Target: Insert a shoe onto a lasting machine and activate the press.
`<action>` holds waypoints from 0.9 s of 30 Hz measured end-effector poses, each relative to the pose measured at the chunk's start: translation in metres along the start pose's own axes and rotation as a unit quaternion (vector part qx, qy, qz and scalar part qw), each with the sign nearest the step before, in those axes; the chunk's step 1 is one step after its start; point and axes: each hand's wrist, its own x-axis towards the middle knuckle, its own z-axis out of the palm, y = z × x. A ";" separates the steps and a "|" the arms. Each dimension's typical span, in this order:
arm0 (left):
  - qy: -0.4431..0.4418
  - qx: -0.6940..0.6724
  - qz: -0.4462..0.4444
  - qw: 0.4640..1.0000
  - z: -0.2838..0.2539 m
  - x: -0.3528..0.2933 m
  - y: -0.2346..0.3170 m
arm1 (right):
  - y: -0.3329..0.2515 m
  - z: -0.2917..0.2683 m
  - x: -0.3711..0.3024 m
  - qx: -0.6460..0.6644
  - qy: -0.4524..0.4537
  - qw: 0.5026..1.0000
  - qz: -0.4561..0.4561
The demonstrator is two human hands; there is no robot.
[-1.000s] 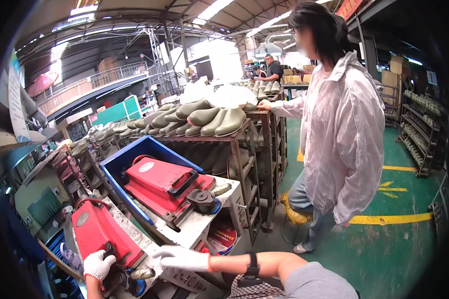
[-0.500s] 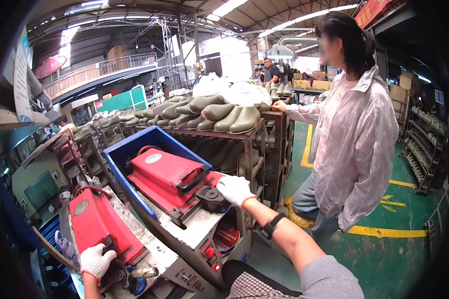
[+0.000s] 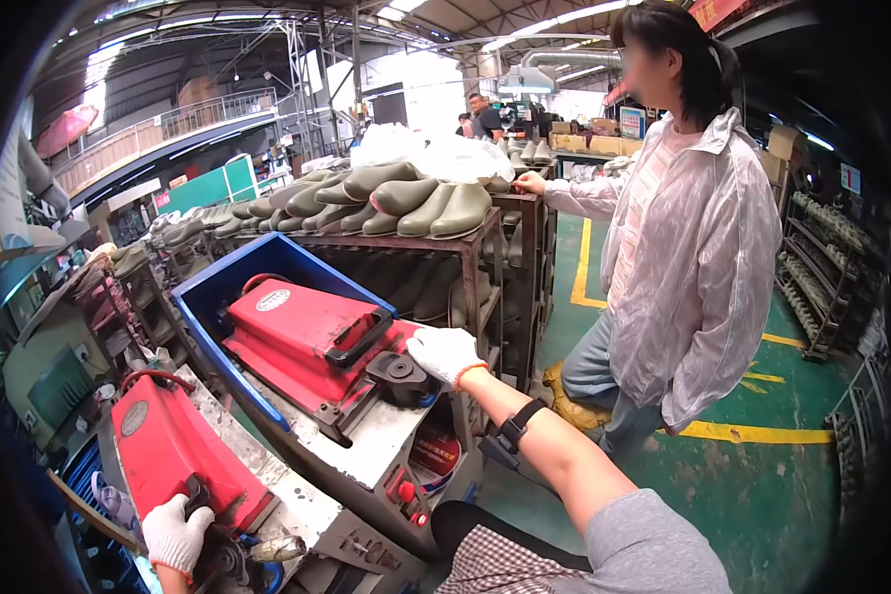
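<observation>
My left hand (image 3: 176, 533), in a white knit glove, grips the black handle (image 3: 198, 491) at the near end of the left red machine cover (image 3: 173, 436). Across from it, my right hand (image 3: 444, 354), gloved the same way, rests at the near right corner of the right red machine cover (image 3: 302, 332), beside a round black fitting (image 3: 400, 370). Its fingers lie loosely there, partly hidden. That cover sits partly within a blue open-ended surround (image 3: 196, 332) and has its own black handle (image 3: 358, 337), untouched by either hand.
A rack (image 3: 480, 247) piled with olive-green boot-shaped pieces (image 3: 416, 206) stands behind the machines. On the right, a person in a translucent jacket (image 3: 698, 287) touches a rack. Red buttons (image 3: 406, 491) sit on the machine front. Another shelf rack (image 3: 827, 287) stands far right.
The whole view has shifted, so the machines and rack appear farther left. Both hands stay at the same places on the machines.
</observation>
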 end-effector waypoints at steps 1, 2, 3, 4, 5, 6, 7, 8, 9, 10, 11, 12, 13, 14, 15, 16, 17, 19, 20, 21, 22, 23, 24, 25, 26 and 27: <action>0.002 -0.003 0.002 1.000 0.000 0.000 0.000 | 0.000 0.000 0.000 -0.001 0.002 1.000 0.003; 0.006 -0.006 0.004 1.000 0.001 0.000 -0.001 | 0.000 0.000 0.000 -0.001 0.002 1.000 0.006; 0.009 -0.009 0.007 1.000 0.002 -0.001 -0.001 | -0.001 0.000 -0.001 0.002 0.003 1.000 0.008; 0.013 -0.012 0.009 1.000 0.002 -0.001 -0.001 | -0.001 0.000 -0.001 0.004 0.005 1.000 0.012; 0.012 -0.009 0.009 1.000 0.002 -0.001 -0.001 | -0.001 0.001 -0.002 0.000 0.006 1.000 0.010; 0.011 -0.007 0.009 1.000 0.002 -0.001 -0.001 | -0.001 0.001 -0.001 -0.001 0.009 1.000 0.008; 0.011 -0.006 0.009 1.000 0.002 -0.001 -0.002 | -0.001 0.002 -0.001 -0.002 0.012 1.000 0.005; 0.011 -0.003 0.008 1.000 0.002 0.000 -0.002 | 0.000 0.003 -0.001 -0.005 0.010 1.000 0.004; 0.010 0.000 0.008 1.000 0.002 0.000 -0.002 | 0.000 0.003 0.000 -0.007 0.008 1.000 0.004; 0.010 0.003 0.007 1.000 0.003 0.000 -0.002 | 0.000 0.003 0.000 -0.010 0.006 1.000 0.003; 0.009 0.004 0.006 1.000 0.003 0.001 -0.002 | 0.000 0.004 0.000 -0.006 0.009 1.000 0.005; 0.009 0.005 0.005 1.000 0.003 0.001 -0.002 | 0.000 0.004 0.000 -0.002 0.013 1.000 0.007; 0.010 0.006 0.003 1.000 0.003 0.001 -0.002 | 0.000 0.005 0.000 0.002 0.017 1.000 0.009; 0.009 0.004 0.004 1.000 0.003 0.001 -0.002 | 0.000 0.005 0.000 0.001 0.017 1.000 0.007; 0.008 0.002 0.005 1.000 0.003 0.001 -0.002 | 0.000 0.005 -0.001 0.001 0.017 1.000 0.005; 0.009 0.000 0.005 1.000 0.003 0.001 -0.002 | 0.000 0.004 -0.001 0.000 0.018 1.000 0.002; 0.006 0.000 0.003 1.000 0.004 0.001 -0.002 | 0.000 0.005 -0.001 0.001 0.018 1.000 0.001; 0.003 -0.001 -0.002 1.000 0.004 0.002 -0.002 | 0.000 0.004 -0.001 0.001 0.020 1.000 -0.001; 0.003 -0.003 -0.004 1.000 0.004 0.002 -0.002 | 0.000 0.004 -0.001 0.001 0.021 1.000 -0.001; 0.002 -0.003 -0.005 1.000 0.004 0.002 -0.002 | 0.000 0.004 -0.001 0.002 0.022 1.000 -0.001; 0.001 -0.004 -0.006 1.000 0.004 0.002 -0.002 | 0.000 0.004 -0.001 0.002 0.022 1.000 0.000; 0.005 -0.004 -0.005 1.000 0.004 0.001 -0.002 | 0.000 0.004 -0.001 0.006 0.024 1.000 -0.001; 0.009 -0.006 -0.004 1.000 0.004 0.001 -0.002 | 0.000 0.004 -0.001 0.009 0.026 1.000 0.000; 0.013 -0.006 -0.003 1.000 0.004 0.001 -0.002 | 0.000 0.005 -0.001 0.011 0.023 1.000 0.002; 0.013 -0.006 -0.003 1.000 0.004 0.001 -0.002 | 0.000 0.005 -0.001 0.011 0.029 1.000 -0.001; 0.012 -0.005 -0.002 1.000 0.004 0.001 -0.002 | 0.000 0.005 -0.001 0.009 0.029 1.000 -0.002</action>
